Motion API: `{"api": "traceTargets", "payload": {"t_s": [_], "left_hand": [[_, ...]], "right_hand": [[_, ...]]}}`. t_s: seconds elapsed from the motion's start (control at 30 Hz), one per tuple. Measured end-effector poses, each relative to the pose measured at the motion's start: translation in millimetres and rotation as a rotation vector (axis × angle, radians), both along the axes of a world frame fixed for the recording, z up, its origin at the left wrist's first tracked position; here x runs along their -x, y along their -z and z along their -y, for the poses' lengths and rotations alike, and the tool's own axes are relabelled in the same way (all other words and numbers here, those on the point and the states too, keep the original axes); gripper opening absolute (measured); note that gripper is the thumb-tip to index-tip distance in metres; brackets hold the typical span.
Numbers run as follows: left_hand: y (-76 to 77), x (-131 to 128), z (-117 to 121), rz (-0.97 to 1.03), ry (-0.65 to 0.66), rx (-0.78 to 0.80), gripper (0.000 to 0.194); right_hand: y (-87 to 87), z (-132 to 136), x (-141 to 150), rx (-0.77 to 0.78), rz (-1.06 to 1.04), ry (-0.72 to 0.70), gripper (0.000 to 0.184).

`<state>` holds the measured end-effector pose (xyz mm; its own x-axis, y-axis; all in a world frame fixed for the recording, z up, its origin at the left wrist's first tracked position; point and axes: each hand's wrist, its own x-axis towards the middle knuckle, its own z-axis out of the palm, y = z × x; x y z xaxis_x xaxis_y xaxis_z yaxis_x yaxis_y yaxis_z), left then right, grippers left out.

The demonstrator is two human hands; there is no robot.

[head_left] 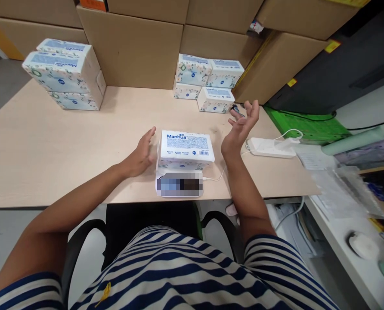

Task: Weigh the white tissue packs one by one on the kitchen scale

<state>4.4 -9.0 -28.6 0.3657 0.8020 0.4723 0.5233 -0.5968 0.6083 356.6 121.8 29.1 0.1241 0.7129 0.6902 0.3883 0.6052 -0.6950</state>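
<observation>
Neither hand grips anything from where I stand: the left hand [142,150] holds its fingers extended just beside the left end of the tissue pack [185,146], with a slim gap showing, and the right hand [242,129] is raised well off the other end, fingers loosely spread and curled. The pack, printed "Manhua", sits between them near the front of the desk [124,125], seemingly resting on a white device [179,185] whose blurred-out panel pokes out on the near side. I'd expect the pack to be light and soft, its film wrap a little slippery and easily dented, though hardly fragile; a flat palm on each short end should hold it better than a fingertip pinch. The desk's near edge runs just in front of the device, leaving little margin there. On the right a thin white cable [216,178] trails from the device, and the white power strip [271,147] lies beyond the right wrist. Behind, four smaller packs [208,77] stand against the cardboard boxes [130,47]; the broadest stretch of desktop opens to the left, in front of the taller stack [69,79].
</observation>
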Motion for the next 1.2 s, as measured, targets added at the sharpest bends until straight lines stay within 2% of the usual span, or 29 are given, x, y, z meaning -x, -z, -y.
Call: {"api": "traceTargets", "payload": {"t_s": [0.13,0.27,0.43,0.6,0.7,0.93,1.03,1.2], "left_hand": [[10.3,0.0,-7.8,0.131,-0.124,-0.001,0.095],[17.9,0.8,-14.1,0.197,-0.222,0.044,0.094],[15.5,-0.5,-9.8,0.211,-0.191,0.149,0.100],[10.1,-4.0,-6.1,0.211,-0.187,0.214,0.097],[9.2,-4.8,-7.3,0.230,-0.199,0.207,0.095],[9.7,-2.6,-9.2,0.242,-0.189,0.163,0.095],[10.3,-2.3,-9.4,0.227,-0.196,0.158,0.095],[11.0,-1.8,-12.8,0.212,-0.216,0.111,0.098]], "right_hand": [[16.3,1.1,-12.4,0.047,0.096,0.008,0.094],[16.0,16.8,-12.4,0.055,0.050,-0.071,0.085],[10.9,28.9,-0.8,0.015,0.021,-0.128,0.076],[12.0,30.1,1.2,0.176,0.020,-0.151,0.088],[13.2,28.4,-0.7,0.275,-0.019,-0.224,0.089],[17.5,23.5,-1.5,0.222,-0.037,-0.196,0.091],[15.2,26.9,0.2,0.239,-0.119,-0.263,0.090],[8.0,35.7,2.6,0.323,-0.283,-0.429,0.076]]}}
